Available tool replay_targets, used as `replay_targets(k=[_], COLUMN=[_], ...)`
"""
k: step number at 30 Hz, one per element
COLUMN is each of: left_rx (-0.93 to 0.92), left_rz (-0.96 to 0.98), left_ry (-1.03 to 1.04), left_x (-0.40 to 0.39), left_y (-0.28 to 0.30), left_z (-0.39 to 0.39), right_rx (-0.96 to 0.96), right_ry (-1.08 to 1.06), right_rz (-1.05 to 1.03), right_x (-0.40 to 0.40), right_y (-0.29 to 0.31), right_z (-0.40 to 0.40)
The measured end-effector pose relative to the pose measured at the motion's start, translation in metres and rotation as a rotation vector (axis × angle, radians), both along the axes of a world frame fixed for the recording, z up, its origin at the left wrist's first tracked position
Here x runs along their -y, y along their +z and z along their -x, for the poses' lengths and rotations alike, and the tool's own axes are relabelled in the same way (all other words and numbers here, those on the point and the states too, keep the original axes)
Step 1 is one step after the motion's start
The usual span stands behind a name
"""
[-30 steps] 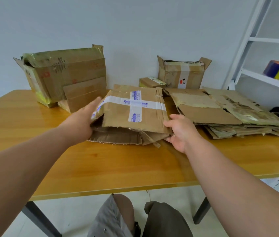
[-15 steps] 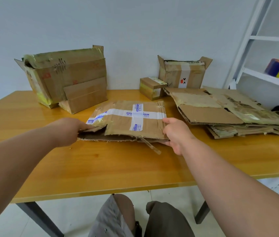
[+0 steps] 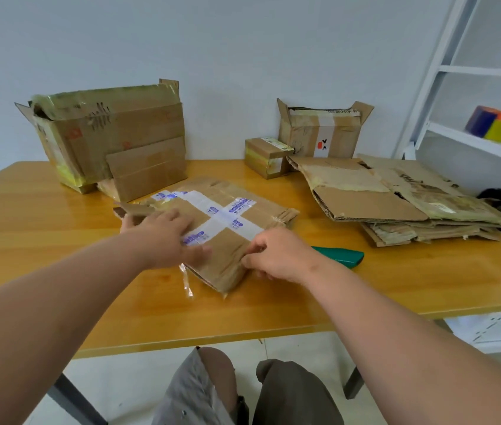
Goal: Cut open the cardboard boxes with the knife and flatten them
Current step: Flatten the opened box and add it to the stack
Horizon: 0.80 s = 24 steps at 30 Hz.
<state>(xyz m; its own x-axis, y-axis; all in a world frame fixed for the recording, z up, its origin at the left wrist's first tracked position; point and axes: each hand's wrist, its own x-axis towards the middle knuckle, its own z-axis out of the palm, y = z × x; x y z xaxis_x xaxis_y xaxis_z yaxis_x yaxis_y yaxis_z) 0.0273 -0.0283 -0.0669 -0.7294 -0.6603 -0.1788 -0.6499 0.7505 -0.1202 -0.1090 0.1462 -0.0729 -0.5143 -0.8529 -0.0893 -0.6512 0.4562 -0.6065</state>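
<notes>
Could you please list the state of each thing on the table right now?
Taped box: flattened, under both hands.
Left hand: flat, pressing it.
Right hand: pinching its edge.
Green knife: lying unheld.
Big box: standing, unflattened.
Small box: closed.
Back box: flaps open.
Cardboard stack: flattened.

Bare table [image 3: 43, 240] left; knife [image 3: 339, 256] right

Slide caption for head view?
Both hands press a taped box flat; green knife lies beside it.

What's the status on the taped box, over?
Left hand flat on flattened taped box; right hand pinching its near edge. Green knife idle on table. Nothing in the way.
</notes>
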Motion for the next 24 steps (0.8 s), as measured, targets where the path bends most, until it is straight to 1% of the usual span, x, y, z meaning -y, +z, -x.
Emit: replay_targets(k=[2, 4, 5, 6, 8, 10, 11, 13, 15, 17, 18, 20, 21, 22, 24], left_rx=[0.023, 0.000, -0.019, -0.032, -0.019, -0.006, -0.019, -0.088, -0.124, -0.055, -0.010, 0.047, 0.059, 0.067, 0.085], left_rz=[-0.138, -0.231, -0.251, -0.262, -0.273, -0.277, -0.280, -0.300, -0.247, -0.117, -0.081, -0.088, -0.107, -0.130, -0.152], left_ry=[-0.021, -0.019, -0.015, -0.016, -0.038, -0.066, -0.071, -0.006, 0.096, 0.136, 0.127, 0.082, 0.064, 0.060, 0.051], left_x=[0.000, 0.002, 0.004, 0.005, 0.007, 0.007, 0.007, 0.007, 0.004, -0.002, -0.006, -0.014, -0.016, -0.013, -0.008], left_y=[-0.013, -0.018, -0.017, -0.014, -0.008, -0.002, 0.000, 0.005, 0.008, 0.001, -0.003, -0.010, -0.012, -0.013, -0.012], left_z=[-0.001, -0.004, -0.006, -0.007, -0.008, -0.010, -0.011, -0.010, -0.004, 0.005, 0.008, 0.010, 0.010, 0.009, 0.007], right_rx=[-0.173, -0.298, -0.347, -0.390, -0.440, -0.433, -0.443, -0.488, -0.500, -0.467, -0.437, -0.387, -0.377, -0.375, -0.359], right_ry=[-0.108, -0.230, -0.239, -0.219, -0.129, -0.054, -0.037, -0.002, 0.069, 0.132, 0.135, 0.066, 0.004, -0.057, -0.124], right_rz=[0.080, 0.170, 0.167, 0.122, -0.020, -0.125, -0.146, -0.146, -0.115, -0.026, 0.045, 0.178, 0.198, 0.171, 0.041], right_x=[0.000, -0.002, -0.004, -0.006, -0.009, -0.010, -0.010, -0.010, -0.009, -0.008, -0.008, -0.012, -0.015, -0.019, -0.027], right_y=[-0.006, -0.011, -0.015, -0.019, -0.026, -0.030, -0.031, -0.027, -0.022, -0.020, -0.019, -0.020, -0.021, -0.021, -0.022], right_z=[0.005, 0.012, 0.016, 0.020, 0.023, 0.022, 0.021, 0.015, 0.007, 0.002, 0.002, 0.009, 0.015, 0.020, 0.031])
